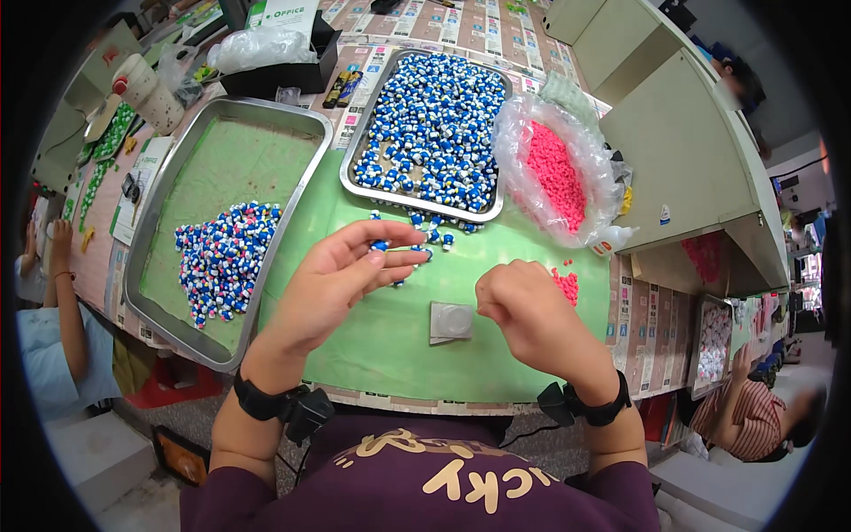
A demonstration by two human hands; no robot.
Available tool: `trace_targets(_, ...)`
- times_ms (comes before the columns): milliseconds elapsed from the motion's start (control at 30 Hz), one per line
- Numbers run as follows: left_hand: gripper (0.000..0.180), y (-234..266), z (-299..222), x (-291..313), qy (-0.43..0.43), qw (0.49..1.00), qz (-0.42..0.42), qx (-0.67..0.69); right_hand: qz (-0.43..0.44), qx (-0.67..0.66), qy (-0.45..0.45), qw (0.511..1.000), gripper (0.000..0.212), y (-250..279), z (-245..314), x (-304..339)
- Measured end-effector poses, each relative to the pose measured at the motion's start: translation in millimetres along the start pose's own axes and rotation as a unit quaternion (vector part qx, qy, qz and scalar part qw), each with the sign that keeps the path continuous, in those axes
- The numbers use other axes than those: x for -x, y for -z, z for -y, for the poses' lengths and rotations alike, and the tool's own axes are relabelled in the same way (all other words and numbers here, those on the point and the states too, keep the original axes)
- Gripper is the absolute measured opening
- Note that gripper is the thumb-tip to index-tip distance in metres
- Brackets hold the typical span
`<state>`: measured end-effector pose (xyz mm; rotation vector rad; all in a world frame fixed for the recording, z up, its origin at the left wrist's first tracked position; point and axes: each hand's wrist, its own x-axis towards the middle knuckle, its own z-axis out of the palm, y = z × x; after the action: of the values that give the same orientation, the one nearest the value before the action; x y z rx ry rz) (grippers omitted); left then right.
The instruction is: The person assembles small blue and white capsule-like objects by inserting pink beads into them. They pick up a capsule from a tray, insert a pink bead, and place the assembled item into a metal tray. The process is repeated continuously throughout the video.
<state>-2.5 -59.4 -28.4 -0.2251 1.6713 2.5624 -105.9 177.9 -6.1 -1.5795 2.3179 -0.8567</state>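
Observation:
My left hand [341, 275] is above the green mat [390, 355], its fingers curved and its thumb against a small blue-and-white piece [378, 246]. More such pieces lie loose just beyond its fingertips. My right hand [536, 310] is closed in a pinch to the right; whatever is between its fingertips is hidden. Between the hands sits a small pale square block with a round clear top [453, 321]. A little heap of pink pieces [566, 285] lies beside my right hand. Ahead, a metal tray [486, 213] is piled with blue-and-white pieces.
At left stands a larger metal tray [321, 133] with blue, white and pink pieces. An open plastic bag [519, 124] of pink pieces sits at right, near a white squeeze bottle [613, 239]. A grey cabinet [683, 151] borders the right side. Other people work at both sides.

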Motion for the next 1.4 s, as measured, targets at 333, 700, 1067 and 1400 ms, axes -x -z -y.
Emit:
trace_targets(333, 0.029, -5.2, -2.2, 11.9, -0.014, 0.999, 0.002, -0.048, 0.059, 0.066, 0.025, 0.996, 0.020, -7.8, 11.4, -7.8)
trace_targets(700, 0.033, -9.8, 6.5, 5.1, -0.001, 0.999, 0.039, 0.032, -0.130, -0.234, -0.063, 0.961, 0.027, 5.5, 21.1, -5.6)
trace_targets(1067, 0.027, -31.1, 7.8, -5.3, 0.002, 0.993, 0.011, 0.118, -0.241, -0.188, -0.006, 0.952, 0.027, -11.8, 33.3, -16.3)
trace_targets(1400, 0.022, -35.8, 10.9, -5.1, -0.030, 0.988, 0.008, 0.154, -0.242, -0.134, -0.012, 0.961, 0.030, -16.4, 31.8, -17.6)
